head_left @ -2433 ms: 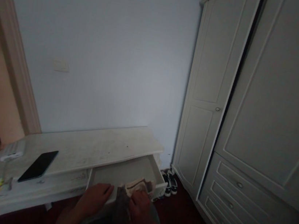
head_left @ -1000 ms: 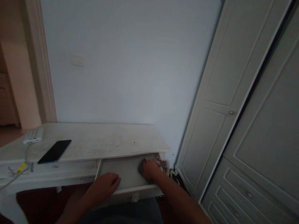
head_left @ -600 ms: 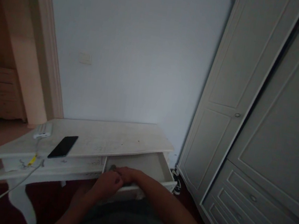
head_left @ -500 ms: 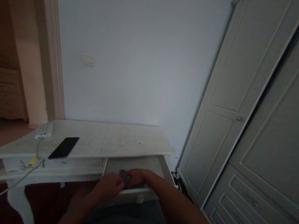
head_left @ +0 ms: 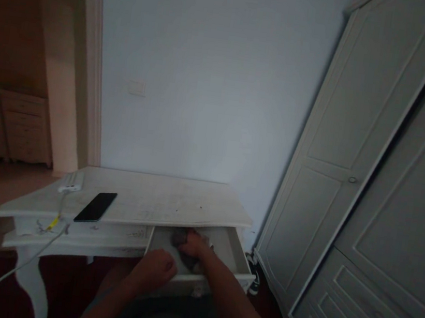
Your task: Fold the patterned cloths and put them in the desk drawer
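A drawer of the white desk is pulled out in front of me. Inside it, my right hand is closed around a crumpled dark grey cloth; part of the cloth also shows below the hand, and its exact kind is hard to tell in the dim light. My left hand is curled into a fist at the drawer's front left corner, apart from the cloth. Whether its hidden fingers grip anything cannot be seen. Something small and pale lies beside my right wrist.
A black phone lies on the desk's left part, near a white power strip with a cable hanging down. To the right stands a white wardrobe. Dark shoes are on the floor between desk and wardrobe.
My right hand has moved deeper into the drawer with the grey cloth. My left hand has come away from the cloth and stays near the drawer front. The view has shifted slightly left.
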A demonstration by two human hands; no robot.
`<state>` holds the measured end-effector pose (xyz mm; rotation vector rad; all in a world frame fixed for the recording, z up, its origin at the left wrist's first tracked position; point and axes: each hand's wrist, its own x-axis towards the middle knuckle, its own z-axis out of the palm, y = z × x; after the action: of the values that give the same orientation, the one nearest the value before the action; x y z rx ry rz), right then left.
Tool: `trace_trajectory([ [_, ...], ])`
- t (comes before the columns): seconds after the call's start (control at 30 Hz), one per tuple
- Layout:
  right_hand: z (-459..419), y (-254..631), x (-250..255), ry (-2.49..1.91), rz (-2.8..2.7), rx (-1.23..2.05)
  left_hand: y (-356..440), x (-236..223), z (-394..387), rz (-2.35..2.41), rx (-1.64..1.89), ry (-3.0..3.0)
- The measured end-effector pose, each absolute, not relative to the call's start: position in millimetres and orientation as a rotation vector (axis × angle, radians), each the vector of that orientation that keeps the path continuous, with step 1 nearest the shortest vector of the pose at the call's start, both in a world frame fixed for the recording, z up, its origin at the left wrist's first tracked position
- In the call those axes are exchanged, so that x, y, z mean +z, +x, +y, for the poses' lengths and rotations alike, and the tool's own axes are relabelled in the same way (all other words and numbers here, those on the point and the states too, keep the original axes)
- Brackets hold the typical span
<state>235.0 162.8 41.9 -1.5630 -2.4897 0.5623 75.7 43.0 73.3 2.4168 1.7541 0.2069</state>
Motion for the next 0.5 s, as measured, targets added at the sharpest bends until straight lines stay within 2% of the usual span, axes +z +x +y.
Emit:
trace_trajectory([
  [0.1, 155.0, 190.6, 38.0, -1.333, -2.628, 0.67, 74.1, 71.2, 42.3, 1.742, 0.181, 2.429],
  [0.2, 150.3, 186.5, 36.1, -1.201, -2.765, 0.755, 73.4, 69.1, 42.9, 1.731, 0.184, 2.433],
  [0.33, 157.8, 242.1, 43.4, -1.157, -2.914, 0.861, 73.7, 68.3, 43.7, 1.738, 0.203, 2.411],
  [0.5, 171.7, 337.4, 66.5, -1.416, -2.828, 0.799, 73.9, 68.1, 41.5, 1.768, 0.233, 2.391],
])
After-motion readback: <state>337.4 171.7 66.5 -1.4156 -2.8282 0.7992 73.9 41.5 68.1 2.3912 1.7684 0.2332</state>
